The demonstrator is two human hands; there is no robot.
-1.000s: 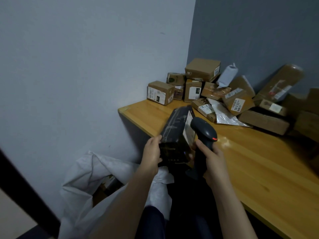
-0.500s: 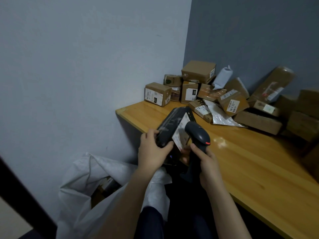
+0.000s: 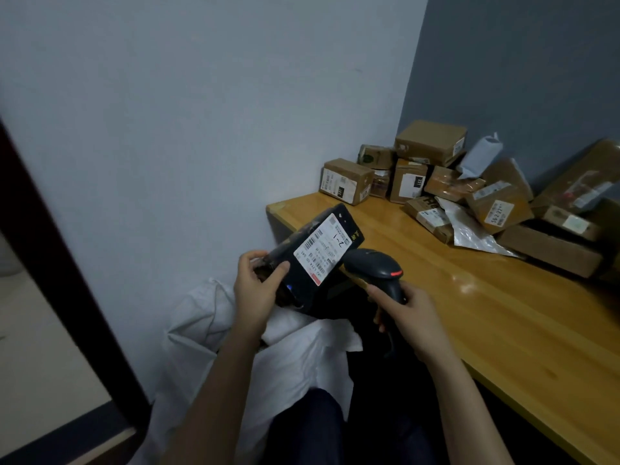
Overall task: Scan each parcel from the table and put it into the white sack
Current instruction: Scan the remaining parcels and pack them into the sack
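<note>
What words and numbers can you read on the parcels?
"2-1": handwritten, on the label of the black parcel.
"231": on the left box.
"231": on the middle box.
"56-222": on the label of the tilted box; the marks after it are blurred.
The fine print and barcodes on all labels are too small to read.

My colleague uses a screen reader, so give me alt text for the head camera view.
A left hand holds a black parcel, white label up, while the right hand grips a dark scanner beside it. A white sack lies below; brown parcels are piled on the far corner of the wooden table.
</note>
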